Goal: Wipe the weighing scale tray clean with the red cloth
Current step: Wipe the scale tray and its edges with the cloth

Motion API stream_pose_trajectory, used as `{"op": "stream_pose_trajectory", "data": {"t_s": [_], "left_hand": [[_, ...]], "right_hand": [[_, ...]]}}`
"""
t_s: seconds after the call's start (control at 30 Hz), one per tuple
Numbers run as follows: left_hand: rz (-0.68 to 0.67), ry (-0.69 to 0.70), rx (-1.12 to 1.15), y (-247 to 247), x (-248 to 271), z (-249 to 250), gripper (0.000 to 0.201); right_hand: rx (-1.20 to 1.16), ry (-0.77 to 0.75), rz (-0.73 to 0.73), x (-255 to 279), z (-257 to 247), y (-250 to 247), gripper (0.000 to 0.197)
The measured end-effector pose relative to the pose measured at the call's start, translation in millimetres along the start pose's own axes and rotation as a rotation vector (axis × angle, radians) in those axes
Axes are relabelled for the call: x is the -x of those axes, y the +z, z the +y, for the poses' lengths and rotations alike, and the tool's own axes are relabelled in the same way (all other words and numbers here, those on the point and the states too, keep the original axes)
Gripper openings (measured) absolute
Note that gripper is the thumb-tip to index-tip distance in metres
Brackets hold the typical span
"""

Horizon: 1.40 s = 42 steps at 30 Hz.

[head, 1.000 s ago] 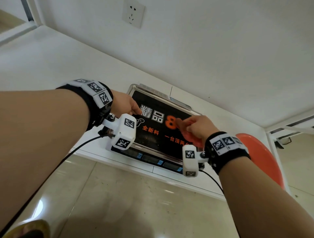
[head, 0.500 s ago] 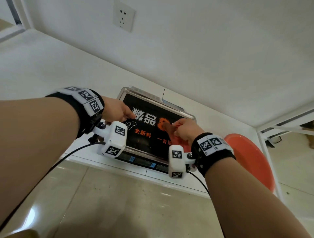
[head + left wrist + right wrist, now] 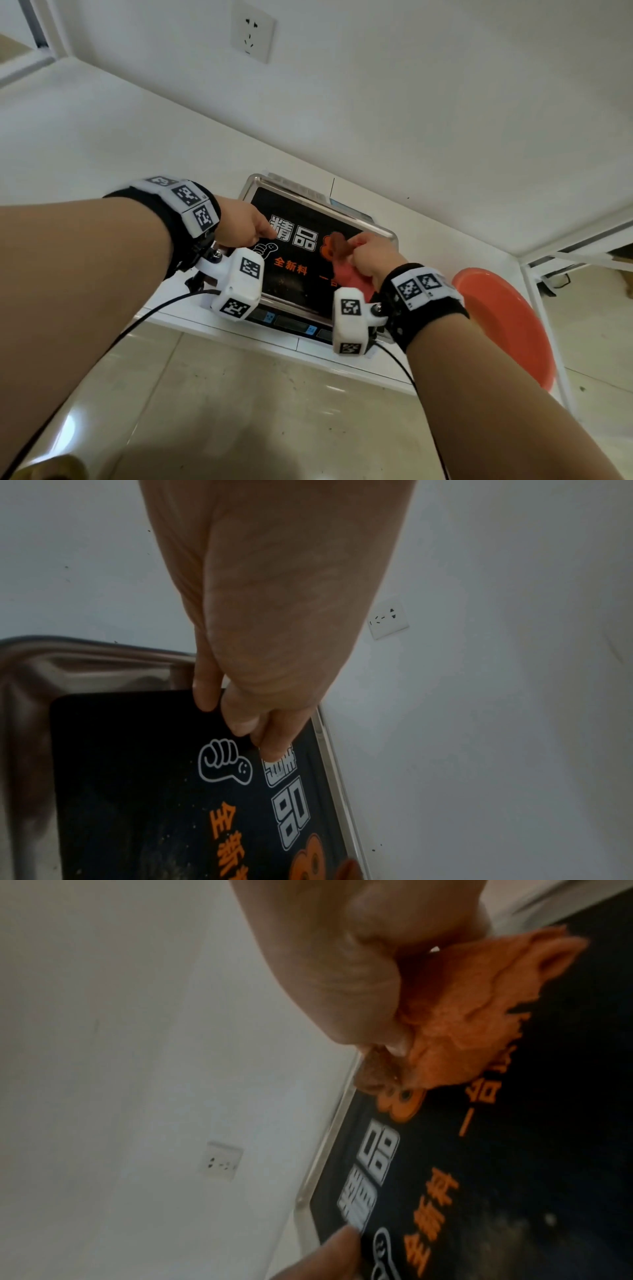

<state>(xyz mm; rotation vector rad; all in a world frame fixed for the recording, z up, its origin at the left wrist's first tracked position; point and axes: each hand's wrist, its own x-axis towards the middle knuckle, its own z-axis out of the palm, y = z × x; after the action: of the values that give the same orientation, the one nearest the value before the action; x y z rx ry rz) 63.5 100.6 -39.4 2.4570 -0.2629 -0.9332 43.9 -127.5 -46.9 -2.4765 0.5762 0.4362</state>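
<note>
The weighing scale's steel tray [image 3: 260,180] carries a black printed sheet with white and orange characters. My right hand [image 3: 371,257] grips the bunched red cloth [image 3: 349,277] and holds it against the right half of the sheet, over the orange figure. The cloth's far tip looks brown and soiled. My left hand [image 3: 246,222] rests with straight fingers on the tray's far left part. In the left wrist view the left hand's fingertips [image 3: 270,753] touch the black tray [image 3: 137,777]. In the right wrist view the right hand [image 3: 342,974] pinches the red cloth [image 3: 462,1015].
The scale's button panel [image 3: 291,322] faces me at the white counter's front edge. An orange round stool [image 3: 507,325] stands to the right, beside a white frame. A wall socket [image 3: 252,31] sits above the counter. Tiled floor lies below.
My right hand has slid the red cloth leftward across the tray, onto the orange figure. The left hand has stayed on the tray's left part.
</note>
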Motion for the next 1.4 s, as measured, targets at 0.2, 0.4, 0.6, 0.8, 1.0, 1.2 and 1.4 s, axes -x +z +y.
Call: {"op": "stream_pose_trajectory", "data": {"t_s": [0.2, 0.4, 0.6, 0.8, 1.0, 1.2, 1.4], "left_hand": [[-0.006, -0.008, -0.049, 1, 5, 3, 0.047], [-0.015, -0.008, -0.191, 2, 16, 13, 0.053], [-0.042, -0.001, -0.207, 6, 13, 6, 0.054], [-0.042, -0.010, -0.190, 7, 10, 7, 0.056], [-0.045, 0.000, -0.165, 6, 6, 6, 0.056], [0.005, 0.042, -0.112, 0, 11, 7, 0.048], [0.209, 0.018, 0.173, -24, 24, -22, 0.037]], "right_hand": [[0.114, 0.052, -0.160, 13, -4, 10, 0.022], [0.199, -0.110, -0.321, 28, -29, 32, 0.024], [0.136, 0.016, -0.119, 27, -8, -2, 0.024], [0.260, 0.160, -0.130, 35, 30, 1, 0.020], [0.223, 0.173, -0.238, 46, -7, 25, 0.036], [0.045, -0.058, -0.295, 41, -33, 44, 0.035], [-0.086, 0.034, -0.119, 26, -27, 25, 0.015]]}}
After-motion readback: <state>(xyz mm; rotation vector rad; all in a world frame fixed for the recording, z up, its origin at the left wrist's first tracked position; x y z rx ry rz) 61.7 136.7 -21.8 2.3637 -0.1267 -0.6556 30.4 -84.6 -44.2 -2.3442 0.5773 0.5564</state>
